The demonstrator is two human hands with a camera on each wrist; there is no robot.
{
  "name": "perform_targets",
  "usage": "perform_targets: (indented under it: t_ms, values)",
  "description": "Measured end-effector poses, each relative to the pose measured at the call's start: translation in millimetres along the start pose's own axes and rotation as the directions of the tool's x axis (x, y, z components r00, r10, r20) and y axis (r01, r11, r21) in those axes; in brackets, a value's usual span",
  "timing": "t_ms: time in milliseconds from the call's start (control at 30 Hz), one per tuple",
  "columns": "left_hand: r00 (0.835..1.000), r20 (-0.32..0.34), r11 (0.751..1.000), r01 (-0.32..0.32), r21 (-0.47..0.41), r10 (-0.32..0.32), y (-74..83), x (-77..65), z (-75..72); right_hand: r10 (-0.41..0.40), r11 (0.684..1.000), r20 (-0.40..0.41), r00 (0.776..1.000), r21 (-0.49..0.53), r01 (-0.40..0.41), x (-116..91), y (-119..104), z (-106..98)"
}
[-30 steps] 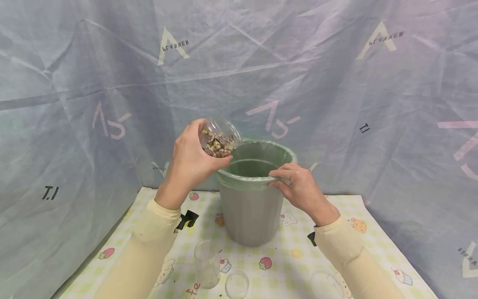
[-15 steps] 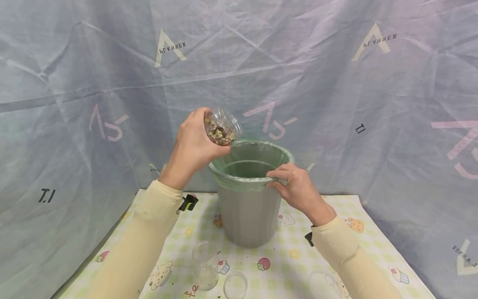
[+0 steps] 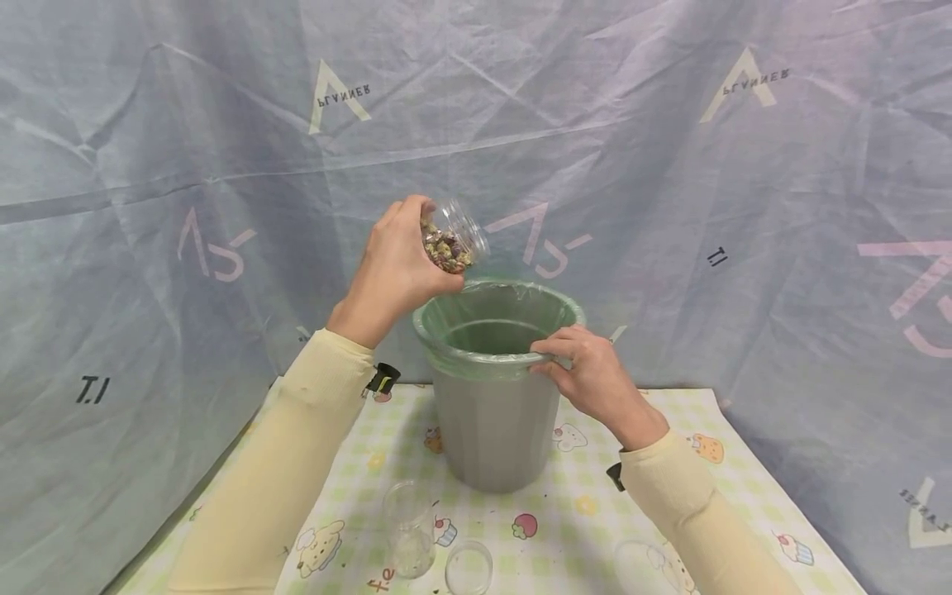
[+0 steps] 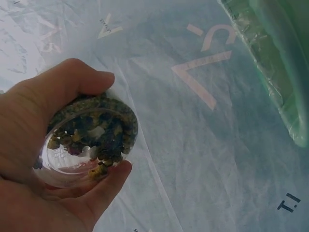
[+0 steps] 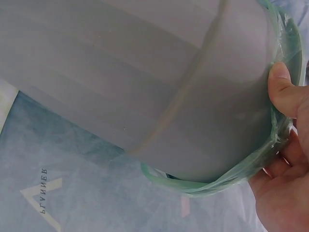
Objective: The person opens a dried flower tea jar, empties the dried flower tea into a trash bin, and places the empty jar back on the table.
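Observation:
My left hand [image 3: 397, 264] grips a clear plastic jar [image 4: 91, 137] partly filled with dried flower buds [image 3: 446, 250]. The jar is tilted on its side, its mouth toward the right, above the left rim of a grey trash bin [image 3: 496, 430]. A green bag [image 3: 476, 318] lines the bin and folds over its rim. With thumb and fingers, my right hand [image 3: 595, 376] pinches the bin's near right rim and the liner on it. In the right wrist view the thumb presses the outside of the liner [image 5: 227, 181].
On the checked tablecloth [image 3: 587, 545], close to the front, stand a clear jar [image 3: 411, 545] and a clear round lid [image 3: 469, 568]. Another clear round piece [image 3: 643, 566] lies near the right forearm. Small dark crumbs dot the cloth. A grey-blue curtain [image 3: 476, 124] hangs behind the table.
My left hand has risen with the jar and moved slightly right, and the jar has tipped further toward the bin. My right hand keeps its hold on the rim.

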State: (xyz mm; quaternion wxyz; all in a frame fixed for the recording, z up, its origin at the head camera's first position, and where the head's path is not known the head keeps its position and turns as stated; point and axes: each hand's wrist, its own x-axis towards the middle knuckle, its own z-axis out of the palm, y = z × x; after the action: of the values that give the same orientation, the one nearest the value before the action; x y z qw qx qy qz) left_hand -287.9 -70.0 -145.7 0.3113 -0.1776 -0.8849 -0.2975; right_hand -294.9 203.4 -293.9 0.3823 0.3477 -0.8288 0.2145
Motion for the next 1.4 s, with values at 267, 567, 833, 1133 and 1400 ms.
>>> perform_targets:
  t_ms: [267, 567, 833, 1133, 1400]
  values:
    - [0.998, 0.069, 0.999, 0.008, 0.049, -0.011, -3.9, 10.1, 2.3, -0.012, 1.000, -0.014, 1.000, 0.013, 0.013, 0.4, -0.5, 0.4]
    - [0.985, 0.174, 0.996, -0.020, 0.086, 0.005, -8.3, 19.7, 6.1, 0.002, 1.000, -0.005, 1.000, 0.016, -0.002, -0.1, 0.3, -0.6]
    - [0.956, 0.292, 0.988, -0.039, 0.147, -0.006, -7.9, 30.1, 12.7, 0.011, 1.000, 0.005, 1.000, 0.010, -0.011, -1.4, -0.3, -0.7]
    - [0.932, 0.363, 0.975, -0.086, 0.206, 0.006, -9.5, 36.3, 16.0, -0.006, 1.000, -0.007, 1.000, 0.006, 0.006, -1.3, 0.0, -1.1]
    - [0.902, 0.432, 0.964, -0.109, 0.241, -0.005, -12.2, 38.6, 20.9, -0.008, 1.000, -0.011, 1.000, 0.011, 0.008, -1.1, 0.1, -1.1]
